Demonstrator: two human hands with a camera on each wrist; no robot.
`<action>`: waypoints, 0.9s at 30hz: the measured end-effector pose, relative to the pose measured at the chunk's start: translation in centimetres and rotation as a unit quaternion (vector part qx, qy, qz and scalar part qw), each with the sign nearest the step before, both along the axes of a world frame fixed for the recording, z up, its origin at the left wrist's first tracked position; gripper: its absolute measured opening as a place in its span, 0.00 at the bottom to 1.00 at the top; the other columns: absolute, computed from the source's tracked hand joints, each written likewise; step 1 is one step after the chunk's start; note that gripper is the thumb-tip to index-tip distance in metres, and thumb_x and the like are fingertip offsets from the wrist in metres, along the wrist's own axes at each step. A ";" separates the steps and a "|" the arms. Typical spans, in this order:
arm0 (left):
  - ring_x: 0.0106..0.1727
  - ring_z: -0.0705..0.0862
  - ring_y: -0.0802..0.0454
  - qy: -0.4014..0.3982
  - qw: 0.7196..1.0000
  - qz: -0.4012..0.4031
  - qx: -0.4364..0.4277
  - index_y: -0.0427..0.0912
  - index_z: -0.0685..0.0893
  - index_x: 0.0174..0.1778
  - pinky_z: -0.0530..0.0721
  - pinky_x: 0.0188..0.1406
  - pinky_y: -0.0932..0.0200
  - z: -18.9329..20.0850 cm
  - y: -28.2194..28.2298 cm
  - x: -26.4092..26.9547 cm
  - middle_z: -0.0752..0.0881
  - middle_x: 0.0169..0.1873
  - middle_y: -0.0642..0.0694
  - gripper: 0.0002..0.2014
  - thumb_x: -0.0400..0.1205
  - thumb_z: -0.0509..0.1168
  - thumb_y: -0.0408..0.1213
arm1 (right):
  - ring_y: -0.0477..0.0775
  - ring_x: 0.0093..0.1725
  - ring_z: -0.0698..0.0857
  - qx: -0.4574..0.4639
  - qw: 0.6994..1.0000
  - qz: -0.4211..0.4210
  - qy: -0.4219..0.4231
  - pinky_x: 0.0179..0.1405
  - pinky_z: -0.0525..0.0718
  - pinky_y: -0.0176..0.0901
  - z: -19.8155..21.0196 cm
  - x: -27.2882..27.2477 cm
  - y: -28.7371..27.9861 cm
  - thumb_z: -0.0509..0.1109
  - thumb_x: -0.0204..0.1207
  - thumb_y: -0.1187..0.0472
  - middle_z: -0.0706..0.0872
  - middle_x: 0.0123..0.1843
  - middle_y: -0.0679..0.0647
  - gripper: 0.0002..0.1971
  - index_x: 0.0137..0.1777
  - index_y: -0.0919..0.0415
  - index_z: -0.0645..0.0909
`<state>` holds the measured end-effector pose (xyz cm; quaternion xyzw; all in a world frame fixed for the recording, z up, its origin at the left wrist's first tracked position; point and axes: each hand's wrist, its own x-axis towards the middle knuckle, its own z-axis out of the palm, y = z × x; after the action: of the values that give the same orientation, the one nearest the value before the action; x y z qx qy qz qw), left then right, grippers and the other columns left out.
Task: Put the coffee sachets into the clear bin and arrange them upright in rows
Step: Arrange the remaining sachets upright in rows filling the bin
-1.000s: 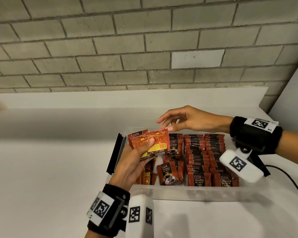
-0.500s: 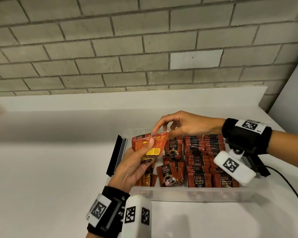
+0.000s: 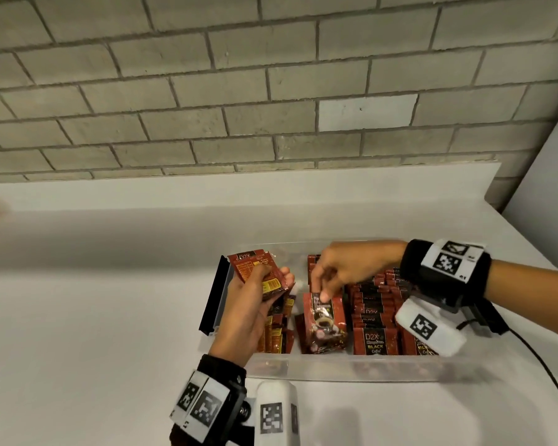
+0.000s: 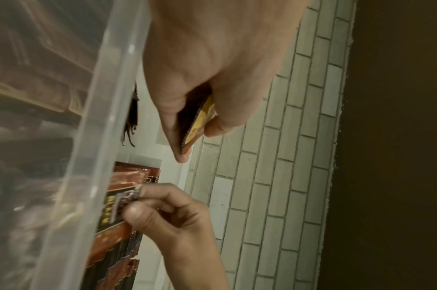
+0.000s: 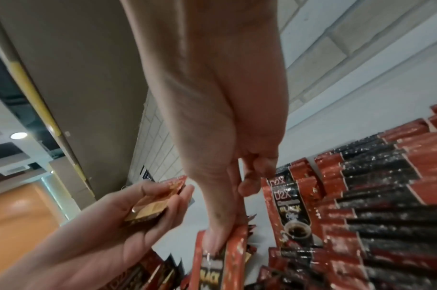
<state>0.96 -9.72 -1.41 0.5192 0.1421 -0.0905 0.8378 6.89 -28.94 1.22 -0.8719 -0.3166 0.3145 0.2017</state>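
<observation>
Red-and-black foil coffee sachets (image 3: 375, 342) with gold lettering fill the clear plastic bin (image 3: 335, 368); white tabletop (image 3: 94, 317); grey brick wall (image 3: 207, 91).

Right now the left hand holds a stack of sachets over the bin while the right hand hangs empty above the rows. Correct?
Not quite. The right hand is not empty: it pinches the top of a sachet standing in the bin, as the head view shows. The left hand does hold a stack.
</observation>
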 end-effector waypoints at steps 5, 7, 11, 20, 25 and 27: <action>0.53 0.89 0.38 -0.008 1.000 0.001 0.014 0.34 0.79 0.56 0.85 0.60 0.44 -0.2 -0.1 0.1 0.89 0.51 0.29 0.07 0.84 0.61 0.28 | 0.28 0.42 0.83 -0.033 0.999 0.018 0.010 0.53 0.75 0.24 -0.5 0.1 0.5 0.72 0.76 0.58 0.90 0.52 0.51 0.12 0.56 0.63 0.86; 0.53 0.89 0.38 -0.010 1.000 0.000 0.010 0.33 0.78 0.58 0.85 0.61 0.44 -0.3 0.0 0.1 0.89 0.50 0.30 0.08 0.84 0.60 0.28 | 0.27 0.43 0.83 -0.040 0.999 0.029 0.008 0.54 0.74 0.22 -0.5 0.2 0.5 0.72 0.77 0.58 0.90 0.54 0.52 0.12 0.56 0.63 0.86; 0.53 0.90 0.37 -0.008 1.000 -0.007 -0.011 0.32 0.76 0.58 0.84 0.62 0.43 -0.4 0.0 0.2 0.89 0.50 0.29 0.09 0.83 0.59 0.25 | 0.42 0.54 0.86 -0.064 0.997 0.044 0.003 0.54 0.73 0.19 -0.4 0.1 0.6 0.69 0.79 0.59 0.89 0.58 0.55 0.14 0.61 0.64 0.85; 0.54 0.89 0.36 -0.040 0.996 -0.074 -0.014 0.36 0.78 0.62 0.89 0.53 0.47 0.1 -0.1 -0.3 0.89 0.54 0.34 0.17 0.78 0.67 0.23 | 0.43 0.51 0.87 0.040 0.991 -0.075 -0.103 0.61 0.81 0.41 2.8 -0.3 -0.1 0.67 0.80 0.52 0.90 0.50 0.49 0.14 0.57 0.60 0.85; 0.51 0.91 0.45 -0.051 0.993 -0.101 0.024 0.40 0.82 0.57 0.91 0.43 0.57 0.1 0.1 -0.4 0.91 0.50 0.40 0.21 0.68 0.74 0.30 | 0.40 0.51 0.86 0.103 0.973 -0.153 -0.137 0.56 0.81 0.35 3.4 -1.5 0.3 0.68 0.77 0.46 0.90 0.50 0.46 0.16 0.55 0.57 0.86; 0.50 0.91 0.47 -0.056 0.991 -0.114 0.047 0.41 0.84 0.55 0.90 0.42 0.60 0.2 0.1 -0.4 0.91 0.49 0.41 0.21 0.66 0.75 0.32 | 0.36 0.49 0.85 0.125 0.964 -0.183 -0.149 0.49 0.79 0.27 3.3 -2.0 0.4 0.71 0.76 0.49 0.89 0.49 0.45 0.14 0.56 0.56 0.85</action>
<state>0.52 -9.62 -1.26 0.5750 0.0387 -0.1494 0.8034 4.88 -28.55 4.54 -0.9200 -0.2147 0.0967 0.3134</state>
